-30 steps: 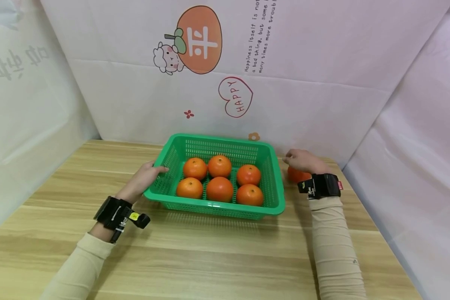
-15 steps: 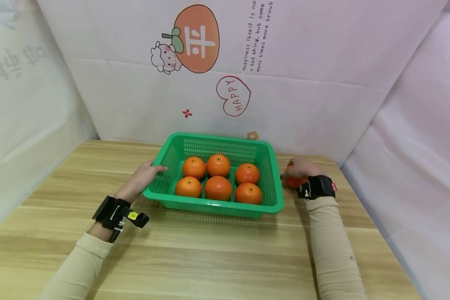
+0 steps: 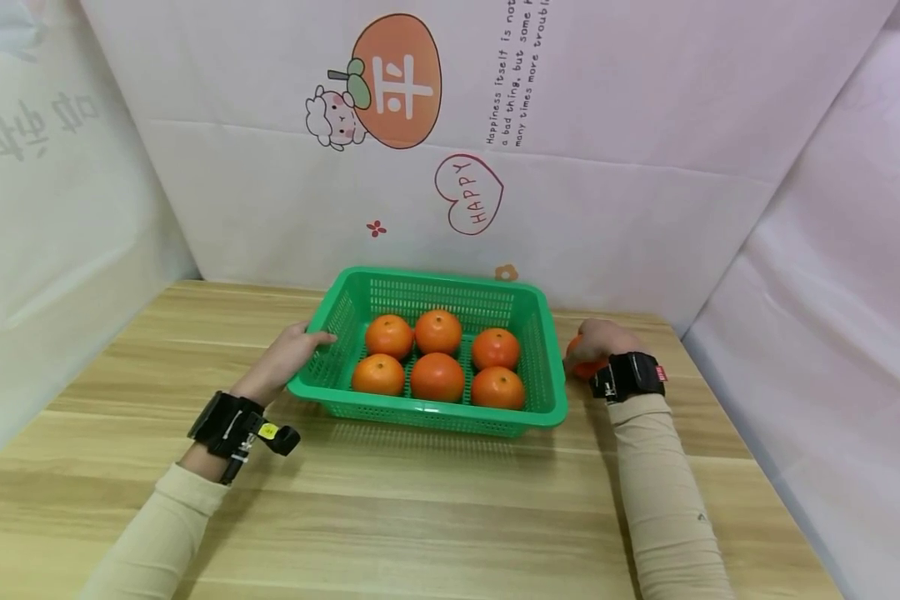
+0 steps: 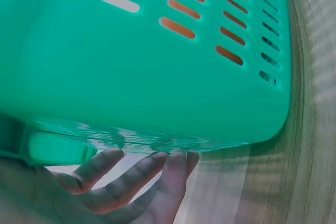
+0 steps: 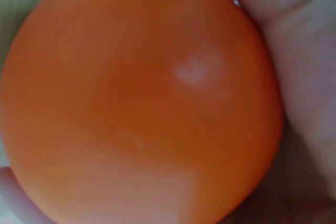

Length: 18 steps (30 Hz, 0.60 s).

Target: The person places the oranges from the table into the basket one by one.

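A green slotted plastic basket (image 3: 450,415) stands on the table with several oranges (image 3: 437,377) inside, roughly in two rows. My left hand (image 3: 288,358) holds the basket's left end, thumb over the rim; in the left wrist view its fingers (image 4: 126,182) lie along the outside of the green wall. To the right of the basket, my right hand (image 3: 606,337) grips one more orange (image 3: 587,367) from above, partly hiding it. That smooth, shiny orange (image 5: 142,98) fills most of the right wrist view, with the hand around its edge.
The wood-grain table (image 3: 435,517) reaches a white printed cloth (image 3: 607,225) right behind the basket. White sheets also hang at the left (image 3: 60,250) and right sides. A black camera strap (image 3: 228,425) sits on each wrist.
My right hand has come down over the orange beside the basket, closed its fingers around it and shifted slightly nearer. The left hand and the basket stay in place.
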Motion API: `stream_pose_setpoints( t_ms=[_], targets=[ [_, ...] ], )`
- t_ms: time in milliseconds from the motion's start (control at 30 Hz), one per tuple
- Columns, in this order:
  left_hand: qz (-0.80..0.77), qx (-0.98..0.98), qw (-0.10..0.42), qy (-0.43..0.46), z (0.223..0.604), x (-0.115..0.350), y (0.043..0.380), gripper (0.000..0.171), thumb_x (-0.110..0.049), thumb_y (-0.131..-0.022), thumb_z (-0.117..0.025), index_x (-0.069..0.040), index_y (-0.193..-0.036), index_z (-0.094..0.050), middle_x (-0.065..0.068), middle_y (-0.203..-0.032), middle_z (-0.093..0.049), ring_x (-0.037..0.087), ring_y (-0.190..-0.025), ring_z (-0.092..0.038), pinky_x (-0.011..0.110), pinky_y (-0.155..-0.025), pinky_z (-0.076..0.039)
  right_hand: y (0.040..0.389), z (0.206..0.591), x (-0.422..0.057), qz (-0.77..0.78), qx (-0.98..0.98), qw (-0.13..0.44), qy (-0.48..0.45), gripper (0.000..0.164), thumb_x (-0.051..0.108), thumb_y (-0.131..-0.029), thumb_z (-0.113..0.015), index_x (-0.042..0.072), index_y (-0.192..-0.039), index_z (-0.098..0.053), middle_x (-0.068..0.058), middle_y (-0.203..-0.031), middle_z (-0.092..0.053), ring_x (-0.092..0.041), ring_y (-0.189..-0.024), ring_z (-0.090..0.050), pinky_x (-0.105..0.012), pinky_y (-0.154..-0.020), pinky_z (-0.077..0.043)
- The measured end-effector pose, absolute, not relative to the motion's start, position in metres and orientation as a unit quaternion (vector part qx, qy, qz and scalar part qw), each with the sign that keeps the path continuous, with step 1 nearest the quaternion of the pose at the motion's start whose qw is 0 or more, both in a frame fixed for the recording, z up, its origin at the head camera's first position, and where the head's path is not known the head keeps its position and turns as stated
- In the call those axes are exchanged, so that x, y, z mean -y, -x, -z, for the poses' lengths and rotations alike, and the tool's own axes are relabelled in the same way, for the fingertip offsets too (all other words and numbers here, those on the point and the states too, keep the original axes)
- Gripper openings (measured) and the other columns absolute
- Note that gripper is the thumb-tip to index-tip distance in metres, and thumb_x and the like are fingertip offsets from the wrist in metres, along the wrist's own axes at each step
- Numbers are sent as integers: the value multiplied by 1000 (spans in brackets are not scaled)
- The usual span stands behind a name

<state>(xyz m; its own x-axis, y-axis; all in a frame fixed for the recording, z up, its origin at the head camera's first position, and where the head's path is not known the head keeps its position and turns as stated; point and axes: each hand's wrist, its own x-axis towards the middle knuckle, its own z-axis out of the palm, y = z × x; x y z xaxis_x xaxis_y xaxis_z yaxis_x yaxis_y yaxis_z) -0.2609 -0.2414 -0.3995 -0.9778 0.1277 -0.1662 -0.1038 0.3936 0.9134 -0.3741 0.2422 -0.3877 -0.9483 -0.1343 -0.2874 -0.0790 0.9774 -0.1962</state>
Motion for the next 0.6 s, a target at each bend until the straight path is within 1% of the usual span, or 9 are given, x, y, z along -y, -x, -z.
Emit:
stream_pose_setpoints(
  t_ms=[67,167,333,467,600],
  targets=[
    [-548,-829,106,-6,400,241,261,65,-31,-110,-43,1,-163,-27,28,-153,-50,34,-127,-62,41,-98,-60,374,388,-242,92,-983,151,55,79,41,-79,-82,-2,-140,-56,-22,-126,-65,-35,-102,-62,-48,-83,-54],
    [-550,-828,109,-5,400,242,262,64,-32,-110,-43,2,-162,-29,28,-152,-50,33,-127,-62,41,-98,-60,376,390,-242,98,-982,153,49,80,42,-78,-84,-1,-139,-57,-22,-129,-65,-35,-105,-62,-49,-85,-55],
    [-550,-827,111,-5,401,243,263,64,-33,-110,-43,2,-162,-29,28,-152,-51,33,-127,-63,39,-97,-61,379,392,-243,103,-981,157,55,88,43,-79,-85,-3,-146,-52,-26,-140,-60,-39,-115,-62,-52,-92,-55],
    [-551,-827,113,-4,401,243,263,65,-34,-110,-43,1,-163,-29,28,-152,-52,32,-126,-64,39,-96,-61,380,392,-244,110,-979,164,57,94,44,-80,-84,-4,-152,-47,-27,-142,-58,-39,-116,-61,-52,-92,-54],
    [-553,-825,115,-6,401,243,263,65,-34,-110,-43,1,-163,-27,28,-152,-51,33,-127,-63,39,-96,-61,381,391,-247,114,-977,169,61,96,45,-80,-83,-4,-153,-45,-28,-143,-58,-39,-117,-60,-53,-94,-53]
  ],
)
